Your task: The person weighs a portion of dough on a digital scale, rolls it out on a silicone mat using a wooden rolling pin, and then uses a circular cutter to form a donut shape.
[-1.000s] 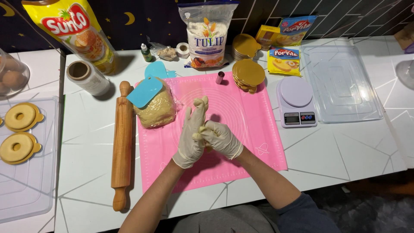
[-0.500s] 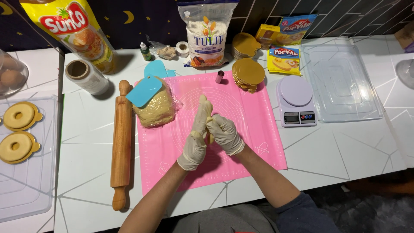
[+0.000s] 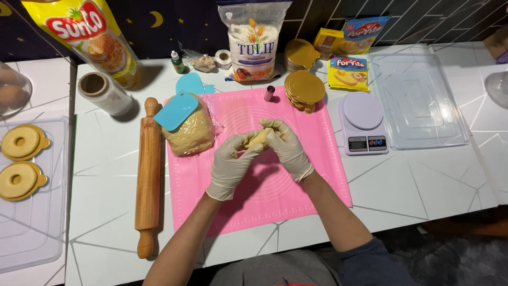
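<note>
Over the pink mat [image 3: 296,190] I see my left hand [image 3: 231,165] and right hand [image 3: 288,149] together, both pinching a small dough piece [image 3: 259,139]. Beyond, left: dough lump [image 3: 189,135], blue scraper [image 3: 176,111], rolling pin [image 3: 148,175]. Flour bag [image 3: 253,42] at back.

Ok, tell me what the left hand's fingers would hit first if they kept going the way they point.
The left hand points up and to the right, its fingers already on the small dough piece pinched between both hands. Past it, they would probably meet the right hand, though depth is hard to judge from above.
</note>
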